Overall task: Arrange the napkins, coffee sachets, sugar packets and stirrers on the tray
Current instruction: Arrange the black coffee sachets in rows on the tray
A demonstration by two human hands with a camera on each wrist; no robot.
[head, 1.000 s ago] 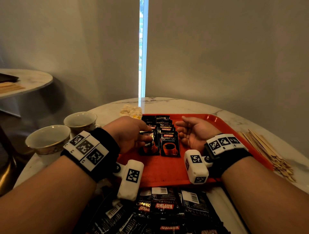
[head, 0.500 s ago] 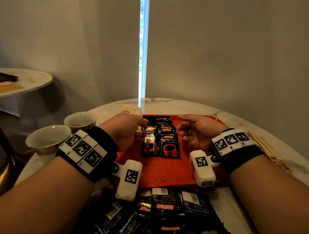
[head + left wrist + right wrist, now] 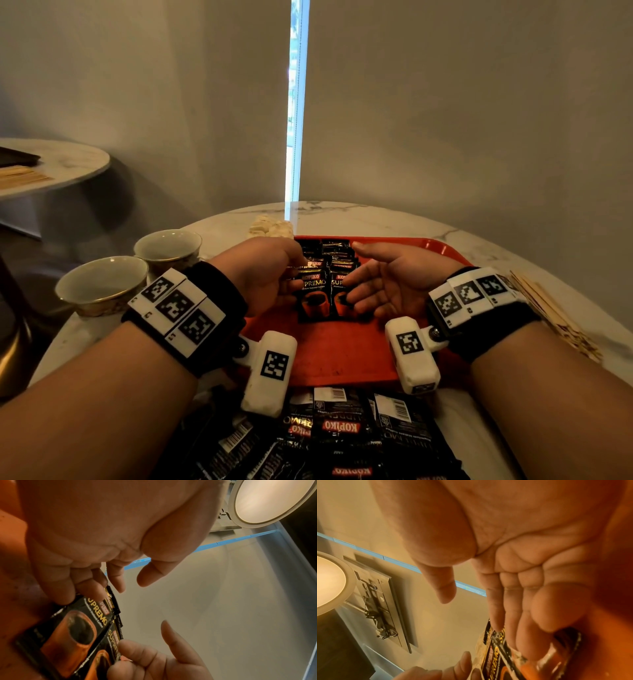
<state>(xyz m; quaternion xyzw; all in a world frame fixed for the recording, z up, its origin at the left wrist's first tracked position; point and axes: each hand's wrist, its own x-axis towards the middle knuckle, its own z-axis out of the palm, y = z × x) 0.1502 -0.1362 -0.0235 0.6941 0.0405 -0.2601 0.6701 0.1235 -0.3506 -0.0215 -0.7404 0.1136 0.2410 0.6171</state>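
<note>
Two cups (image 3: 130, 270) stand at nine o'clock of the red tray (image 3: 342, 356). The left hand (image 3: 263, 274), fingers bent, seems to touch the left row of coffee sachets (image 3: 313, 291). The right hand (image 3: 394, 281), at three o'clock of them, lies open, fingertips on the right row. Stirrers (image 3: 555, 315) lie farthest right.

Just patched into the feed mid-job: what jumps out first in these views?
The red tray at table centre, with two rows of black coffee sachets that both hands square up: left hand on the left row, right hand on the right. A loose sachet heap lies nearest, two cups left, wooden stirrers right.
</note>
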